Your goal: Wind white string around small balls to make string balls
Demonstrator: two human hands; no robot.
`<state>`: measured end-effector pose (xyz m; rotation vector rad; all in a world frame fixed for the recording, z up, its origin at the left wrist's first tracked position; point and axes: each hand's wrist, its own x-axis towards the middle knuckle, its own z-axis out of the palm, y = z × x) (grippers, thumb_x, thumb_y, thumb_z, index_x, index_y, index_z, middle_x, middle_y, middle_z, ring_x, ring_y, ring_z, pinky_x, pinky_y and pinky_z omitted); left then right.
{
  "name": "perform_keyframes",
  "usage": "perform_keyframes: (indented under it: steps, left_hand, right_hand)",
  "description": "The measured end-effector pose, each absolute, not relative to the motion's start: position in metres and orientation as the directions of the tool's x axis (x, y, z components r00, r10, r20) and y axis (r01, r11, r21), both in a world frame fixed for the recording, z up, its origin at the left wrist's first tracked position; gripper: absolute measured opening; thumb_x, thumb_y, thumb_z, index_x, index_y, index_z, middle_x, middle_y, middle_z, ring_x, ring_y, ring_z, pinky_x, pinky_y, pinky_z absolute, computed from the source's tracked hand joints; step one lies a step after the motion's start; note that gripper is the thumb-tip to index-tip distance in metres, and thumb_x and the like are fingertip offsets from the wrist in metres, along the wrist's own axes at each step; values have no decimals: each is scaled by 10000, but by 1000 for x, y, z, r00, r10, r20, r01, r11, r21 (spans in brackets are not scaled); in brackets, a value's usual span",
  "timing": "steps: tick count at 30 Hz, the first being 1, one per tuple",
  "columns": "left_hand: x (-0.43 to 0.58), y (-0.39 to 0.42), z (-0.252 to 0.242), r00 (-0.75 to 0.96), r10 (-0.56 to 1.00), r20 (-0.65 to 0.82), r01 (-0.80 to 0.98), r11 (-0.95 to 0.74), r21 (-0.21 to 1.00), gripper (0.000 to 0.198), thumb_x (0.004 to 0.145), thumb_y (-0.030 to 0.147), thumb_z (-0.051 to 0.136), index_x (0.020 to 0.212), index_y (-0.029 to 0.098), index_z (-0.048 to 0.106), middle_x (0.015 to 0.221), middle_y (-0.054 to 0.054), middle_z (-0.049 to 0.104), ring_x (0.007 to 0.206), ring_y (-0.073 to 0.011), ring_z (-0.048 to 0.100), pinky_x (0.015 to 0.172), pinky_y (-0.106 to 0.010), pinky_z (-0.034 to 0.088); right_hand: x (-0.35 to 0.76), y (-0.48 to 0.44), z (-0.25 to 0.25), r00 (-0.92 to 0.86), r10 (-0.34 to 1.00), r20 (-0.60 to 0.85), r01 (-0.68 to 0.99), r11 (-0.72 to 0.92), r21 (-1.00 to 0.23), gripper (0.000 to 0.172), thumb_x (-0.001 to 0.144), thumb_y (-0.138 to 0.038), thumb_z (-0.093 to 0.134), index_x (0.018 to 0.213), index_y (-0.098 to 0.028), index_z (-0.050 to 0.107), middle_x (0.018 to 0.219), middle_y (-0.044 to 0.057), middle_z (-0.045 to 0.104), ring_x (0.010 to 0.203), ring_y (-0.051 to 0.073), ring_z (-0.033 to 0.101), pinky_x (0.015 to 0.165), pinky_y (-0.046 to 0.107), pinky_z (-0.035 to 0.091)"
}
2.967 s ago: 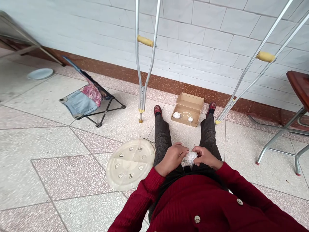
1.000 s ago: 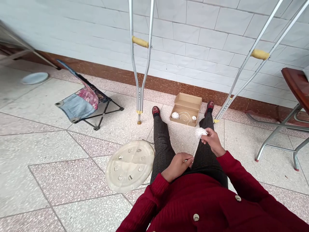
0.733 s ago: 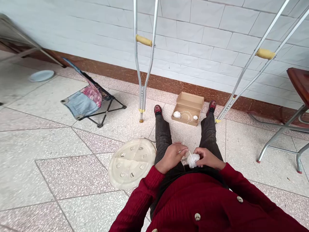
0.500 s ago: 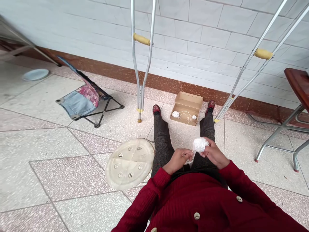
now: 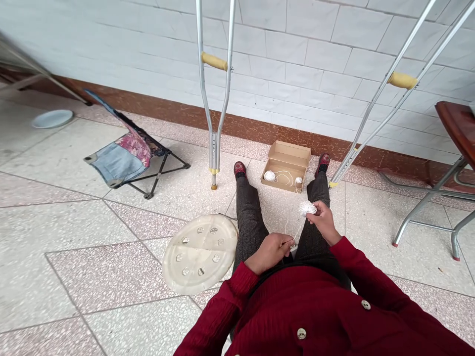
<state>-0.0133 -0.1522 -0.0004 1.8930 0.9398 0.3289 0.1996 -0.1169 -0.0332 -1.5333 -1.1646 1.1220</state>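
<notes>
My right hand (image 5: 322, 220) grips a ball of white yarn (image 5: 308, 208) above my right thigh. Lower down and to the left, my left hand (image 5: 272, 250) pinches a strand of yarn (image 5: 299, 230) that runs up to the ball. A thin loop of yarn also rises beside the left fingertips. On the floor between my feet, an open cardboard box (image 5: 278, 184) holds a larger white yarn ball (image 5: 269, 176) and a smaller one (image 5: 299, 181), with loose yarn curling between them.
One crutch (image 5: 214, 148) stands to the left of my feet; another crutch (image 5: 351, 155) leans at the right. A low folding chair (image 5: 122, 158) and a round cream-coloured disc (image 5: 200, 252) are on the left. At the right edge is a metal-legged stool (image 5: 432, 200). A tiled wall (image 5: 297, 79) rises ahead.
My right hand has moved up and away with the yarn ball, and my left hand has dropped slightly. A longer strand now stretches between them. The view has shifted slightly.
</notes>
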Motion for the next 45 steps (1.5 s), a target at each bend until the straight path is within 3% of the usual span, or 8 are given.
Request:
perform_keyframes:
  steps: [3, 8, 13, 22, 29, 34, 39, 45]
  left_hand:
    - [-10, -153, 4, 667, 730, -150, 465, -249, 850, 415, 963, 268, 360, 606, 158, 542, 593, 21, 555, 568, -108, 503, 598, -197, 352]
    - [-24, -128, 21, 591, 806, 8, 484, -362, 797, 359, 942, 253, 431, 605, 173, 525, 596, 28, 528, 644, -129, 520, 783, -238, 393]
    - [-24, -114, 15, 576, 817, 42, 372, -307, 876, 350, 937, 277, 454, 626, 167, 573, 633, 23, 569, 678, -130, 543, 820, -248, 404]
    - [1, -151, -13, 625, 772, -114, 393, -185, 901, 418, 951, 314, 429, 602, 140, 582, 587, 28, 549, 582, -103, 499, 607, -192, 357]
    - [-11, -160, 14, 668, 743, -22, 491, -419, 764, 370, 961, 266, 448, 622, 171, 563, 609, 18, 575, 635, -123, 537, 778, -227, 412]
    - [-14, -138, 25, 608, 779, 152, 495, -522, 695, 269, 962, 225, 449, 769, 189, 634, 751, -3, 669, 739, -145, 598, 1020, -345, 349]
    - [-12, -125, 12, 540, 827, 160, 488, -462, 741, 288, 963, 212, 433, 763, 190, 639, 751, 7, 673, 735, -140, 605, 1040, -355, 350]
    - [1, -148, 2, 600, 800, 32, 453, -372, 810, 382, 956, 234, 436, 596, 179, 553, 595, 21, 588, 652, -136, 561, 948, -302, 410]
  right_hand:
    - [207, -110, -32, 154, 981, -119, 228, -153, -962, 290, 616, -270, 705, 849, -209, 543, 726, -33, 563, 603, 130, 492, 537, 234, 399]
    - [202, -133, -34, -259, 923, -287, 201, -239, -950, 264, 578, -206, 725, 793, -199, 571, 659, -56, 562, 564, 118, 502, 525, 226, 403]
    - [193, -155, -11, -556, 750, -357, -79, -476, -876, 285, 655, -210, 725, 904, -189, 588, 655, -39, 602, 515, 117, 538, 487, 231, 435]
    - [203, -117, 15, -209, 926, -314, -495, -377, -782, 300, 724, -293, 713, 989, -228, 588, 798, 2, 655, 621, 106, 576, 512, 201, 432]
    - [215, -103, -16, -12, 937, -348, 18, -348, -937, 395, 605, -258, 733, 967, -196, 588, 620, -55, 598, 438, 93, 511, 398, 199, 378]
    - [195, -148, -23, -303, 859, -414, 146, -387, -910, 428, 597, -137, 693, 1002, -225, 583, 619, -78, 584, 448, 96, 526, 405, 192, 412]
    - [194, -165, 19, -511, 760, -402, -168, -547, -820, 470, 681, -156, 683, 1120, -227, 533, 785, -8, 668, 602, 140, 637, 480, 207, 464]
    - [212, -121, 35, -178, 927, -330, -404, -375, -834, 296, 720, -255, 674, 990, -227, 557, 779, -6, 665, 596, 122, 608, 482, 207, 439]
